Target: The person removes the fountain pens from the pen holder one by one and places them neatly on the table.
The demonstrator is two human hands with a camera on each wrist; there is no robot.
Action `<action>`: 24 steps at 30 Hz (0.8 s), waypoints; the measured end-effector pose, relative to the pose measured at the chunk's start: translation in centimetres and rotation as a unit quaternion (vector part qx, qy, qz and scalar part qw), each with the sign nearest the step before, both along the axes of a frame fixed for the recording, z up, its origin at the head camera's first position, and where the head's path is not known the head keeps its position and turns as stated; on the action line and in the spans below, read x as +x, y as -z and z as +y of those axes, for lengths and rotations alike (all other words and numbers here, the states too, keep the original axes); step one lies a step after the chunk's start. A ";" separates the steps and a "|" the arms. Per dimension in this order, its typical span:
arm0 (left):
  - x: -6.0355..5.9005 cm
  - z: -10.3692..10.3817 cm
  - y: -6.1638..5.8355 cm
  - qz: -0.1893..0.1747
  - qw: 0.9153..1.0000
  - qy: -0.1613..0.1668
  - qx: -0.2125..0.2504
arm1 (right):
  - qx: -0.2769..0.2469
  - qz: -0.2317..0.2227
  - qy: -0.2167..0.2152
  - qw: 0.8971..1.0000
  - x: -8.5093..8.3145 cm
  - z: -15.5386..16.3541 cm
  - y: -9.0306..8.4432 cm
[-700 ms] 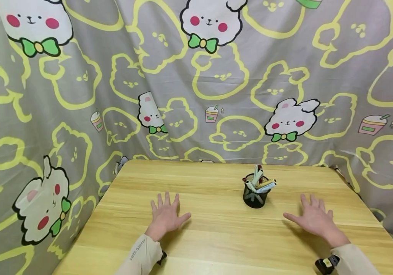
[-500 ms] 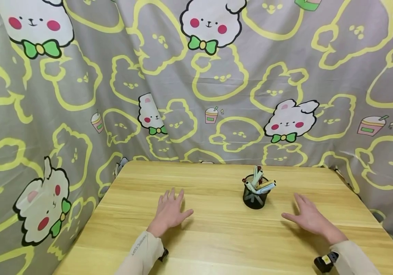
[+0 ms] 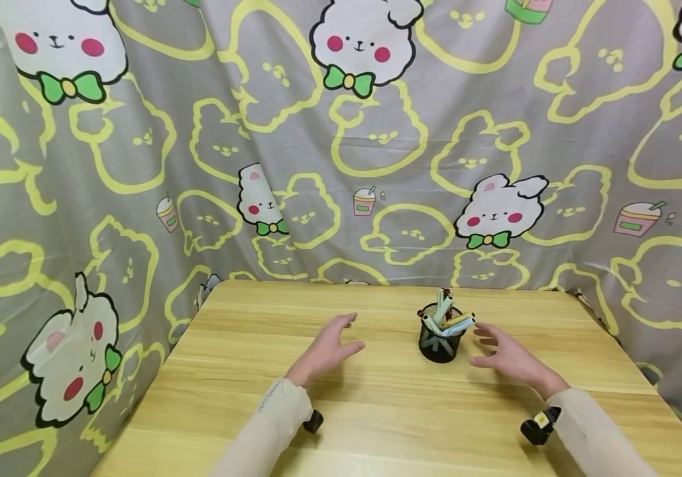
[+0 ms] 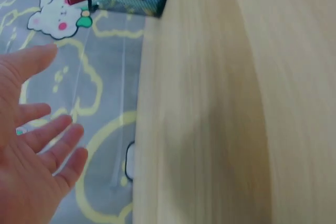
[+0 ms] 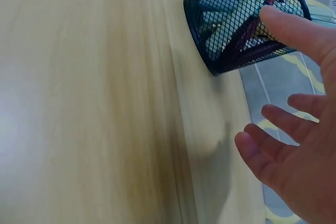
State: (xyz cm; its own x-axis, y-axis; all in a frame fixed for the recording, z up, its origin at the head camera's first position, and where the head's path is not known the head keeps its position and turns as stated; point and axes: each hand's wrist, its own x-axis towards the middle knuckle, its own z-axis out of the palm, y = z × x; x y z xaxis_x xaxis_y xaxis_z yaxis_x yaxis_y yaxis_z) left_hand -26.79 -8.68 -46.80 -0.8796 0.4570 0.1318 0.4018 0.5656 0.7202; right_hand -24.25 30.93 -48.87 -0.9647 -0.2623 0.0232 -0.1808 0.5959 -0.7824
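Note:
A black mesh pen holder (image 3: 438,350) stands upright on the wooden table, filled with several pens (image 3: 449,319) in pale green, yellow, light blue and dark red. Just to its right is my right hand (image 3: 510,356), thumb and fingers spread apart, holding nothing. In the right wrist view the thumb overlaps the mesh pen holder (image 5: 236,27); whether it touches cannot be told. My left hand (image 3: 327,346) hovers over the table some way left of the pen holder. Its fingers (image 4: 55,142) are spread and loosely bent, with nothing in them.
The light wooden table (image 3: 412,424) reaches back to a grey curtain (image 3: 388,132) printed with yellow outlines and white bunnies, which also hangs along both sides. A black wrist camera (image 3: 536,429) sits at the right cuff, another black device (image 3: 313,421) at the left.
Both hands have moved inward toward the pen holder and turned from palms down to palms facing each other. The right hand is now close beside the holder, which has stayed in place.

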 end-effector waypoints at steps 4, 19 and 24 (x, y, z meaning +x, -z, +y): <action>-0.7 2.1 -0.2 -0.021 0.998 0.024 0.062 | -0.036 -0.012 -0.014 0.999 -0.9 -0.9 0.2; -3.5 8.9 0.0 -0.083 0.984 0.049 0.152 | -0.081 -0.047 -0.001 0.996 -2.9 -3.0 1.9; -3.9 10.6 0.3 -0.102 0.972 0.037 0.210 | -0.104 -0.033 -0.014 0.994 -3.4 -3.2 2.4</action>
State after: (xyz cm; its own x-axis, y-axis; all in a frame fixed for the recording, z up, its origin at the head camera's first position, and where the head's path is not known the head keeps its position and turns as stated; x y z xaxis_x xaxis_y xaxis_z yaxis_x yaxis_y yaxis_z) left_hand -30.65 1.94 -47.09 -0.8736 0.4637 0.1476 0.2557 0.1793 0.9500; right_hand -27.68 27.69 -51.27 -0.9585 -0.2848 0.0160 -0.1385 0.4156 -0.8989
